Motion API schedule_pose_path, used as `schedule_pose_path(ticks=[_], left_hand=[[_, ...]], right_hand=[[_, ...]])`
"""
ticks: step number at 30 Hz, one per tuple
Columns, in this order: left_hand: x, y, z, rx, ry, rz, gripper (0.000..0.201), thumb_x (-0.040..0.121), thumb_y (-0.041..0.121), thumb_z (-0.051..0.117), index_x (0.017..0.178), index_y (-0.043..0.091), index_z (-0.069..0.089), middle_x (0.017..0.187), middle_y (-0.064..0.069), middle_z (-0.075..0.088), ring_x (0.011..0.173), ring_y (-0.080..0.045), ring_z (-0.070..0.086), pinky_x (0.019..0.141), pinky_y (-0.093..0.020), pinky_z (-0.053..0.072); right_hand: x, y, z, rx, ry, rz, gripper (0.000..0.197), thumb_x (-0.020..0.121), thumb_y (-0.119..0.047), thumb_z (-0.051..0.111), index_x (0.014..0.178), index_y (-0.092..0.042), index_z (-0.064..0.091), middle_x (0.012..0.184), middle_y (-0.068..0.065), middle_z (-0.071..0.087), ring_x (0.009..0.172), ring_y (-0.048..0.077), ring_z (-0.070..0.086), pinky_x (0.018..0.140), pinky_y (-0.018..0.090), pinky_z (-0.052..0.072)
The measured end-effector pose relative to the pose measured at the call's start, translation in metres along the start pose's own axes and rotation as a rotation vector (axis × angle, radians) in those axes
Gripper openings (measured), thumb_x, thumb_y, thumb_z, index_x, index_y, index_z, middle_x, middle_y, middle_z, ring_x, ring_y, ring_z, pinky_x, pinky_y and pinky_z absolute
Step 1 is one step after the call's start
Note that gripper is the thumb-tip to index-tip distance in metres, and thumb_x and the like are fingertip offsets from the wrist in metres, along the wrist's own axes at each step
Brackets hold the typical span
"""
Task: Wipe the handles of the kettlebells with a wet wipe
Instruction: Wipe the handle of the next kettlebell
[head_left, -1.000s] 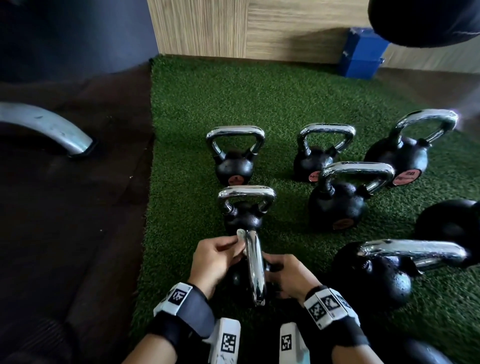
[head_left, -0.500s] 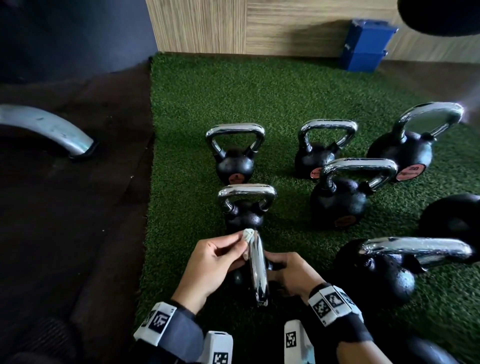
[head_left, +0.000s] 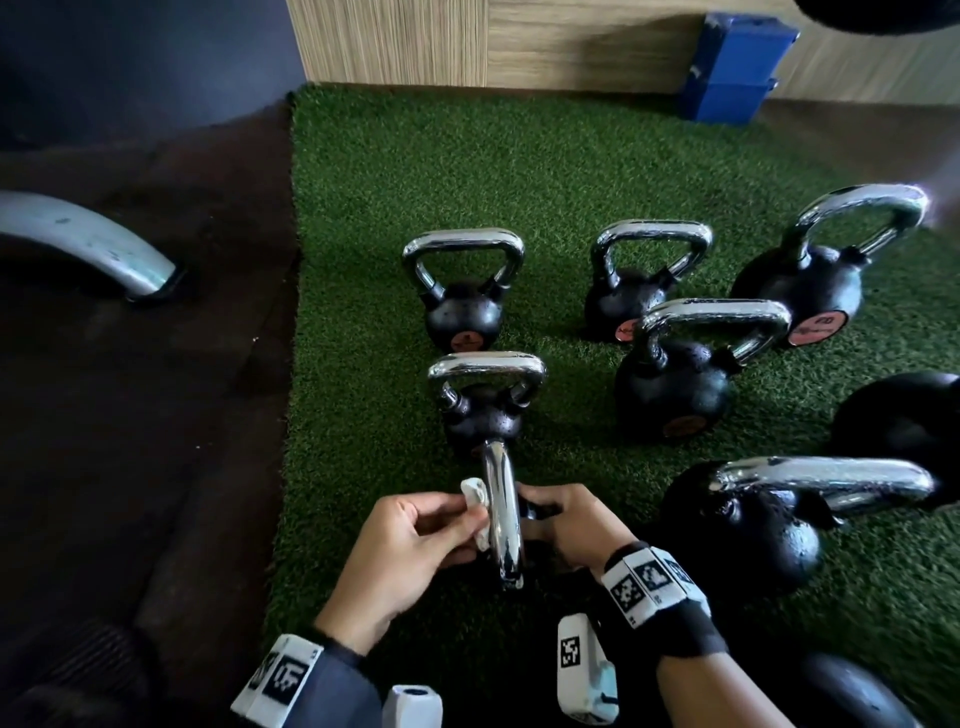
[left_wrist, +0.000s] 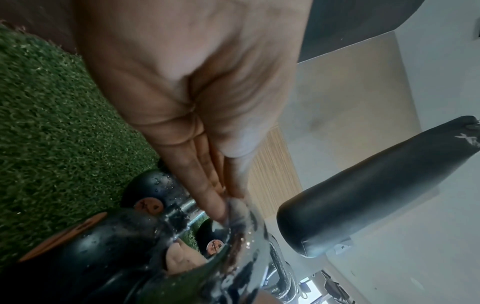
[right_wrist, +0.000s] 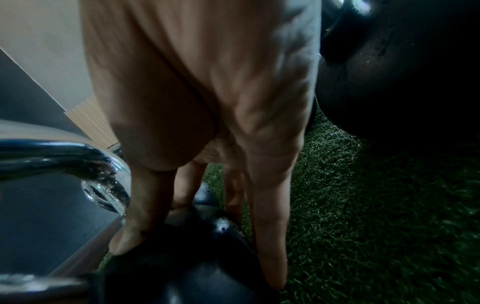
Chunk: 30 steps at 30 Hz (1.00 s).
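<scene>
The nearest kettlebell stands on the green turf (head_left: 363, 208), its chrome handle (head_left: 503, 519) pointing end-on away from me. My left hand (head_left: 462, 512) pinches a crumpled white wet wipe (head_left: 474, 493) against the left side of that handle. In the left wrist view the fingertips (left_wrist: 218, 207) and thumb squeeze the wipe against the wet chrome handle (left_wrist: 249, 257). My right hand (head_left: 540, 514) grips the kettlebell from the right. In the right wrist view its thumb and fingers (right_wrist: 270, 236) straddle the black ball (right_wrist: 207, 236) below the handle (right_wrist: 64, 160).
Several more kettlebells stand on the turf: two straight ahead (head_left: 485, 395) (head_left: 464, 291), others to the right (head_left: 675, 374) (head_left: 753, 519). A blue box (head_left: 732, 67) sits by the wooden wall. Left of the turf is dark flooring with a grey curved metal foot (head_left: 88, 249).
My left hand has slid the wipe back along the handle from its far end toward me. The right hand has stayed on the kettlebell.
</scene>
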<state>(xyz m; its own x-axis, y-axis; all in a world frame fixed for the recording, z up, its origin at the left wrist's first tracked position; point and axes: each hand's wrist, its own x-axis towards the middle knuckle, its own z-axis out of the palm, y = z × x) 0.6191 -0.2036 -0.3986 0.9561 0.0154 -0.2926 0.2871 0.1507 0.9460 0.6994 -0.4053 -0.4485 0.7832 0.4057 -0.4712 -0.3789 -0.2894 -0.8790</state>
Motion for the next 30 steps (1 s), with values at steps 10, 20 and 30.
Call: schedule_pose_path(ticks=[10,20,30], left_hand=[[-0.019,-0.009,-0.002,0.073,-0.128,-0.065,0.014,0.075,0.021,0.082,0.083,0.010,0.083,0.086,-0.010,0.079,0.079,-0.017,0.075,0.071,-0.023,0.060],[-0.025,-0.035,-0.003,0.278,-0.178,-0.077,0.011,0.088,0.029,0.080,0.089,0.019,0.084,0.087,-0.001,0.081,0.082,-0.008,0.073,0.076,-0.024,0.059],[0.003,-0.008,-0.021,-0.086,0.072,-0.167,0.044,0.060,0.022,0.087,0.098,0.003,0.073,0.074,-0.007,0.075,0.068,-0.011,0.072,0.063,-0.023,0.060]], right_hand=[[0.003,0.001,-0.001,-0.052,0.051,0.102,0.040,0.080,-0.026,0.083,0.118,-0.037,0.072,0.067,-0.014,0.067,0.050,0.005,0.053,0.043,0.020,0.033],[-0.003,-0.005,0.000,-0.114,0.132,0.154,0.043,0.081,-0.025,0.082,0.116,-0.047,0.070,0.083,-0.011,0.069,0.056,0.004,0.055,0.052,0.022,0.043],[-0.040,-0.069,0.000,-0.701,0.512,-0.223,0.020,0.076,-0.025,0.083,0.095,-0.031,0.078,0.083,-0.011,0.074,0.080,0.002,0.069,0.071,0.012,0.048]])
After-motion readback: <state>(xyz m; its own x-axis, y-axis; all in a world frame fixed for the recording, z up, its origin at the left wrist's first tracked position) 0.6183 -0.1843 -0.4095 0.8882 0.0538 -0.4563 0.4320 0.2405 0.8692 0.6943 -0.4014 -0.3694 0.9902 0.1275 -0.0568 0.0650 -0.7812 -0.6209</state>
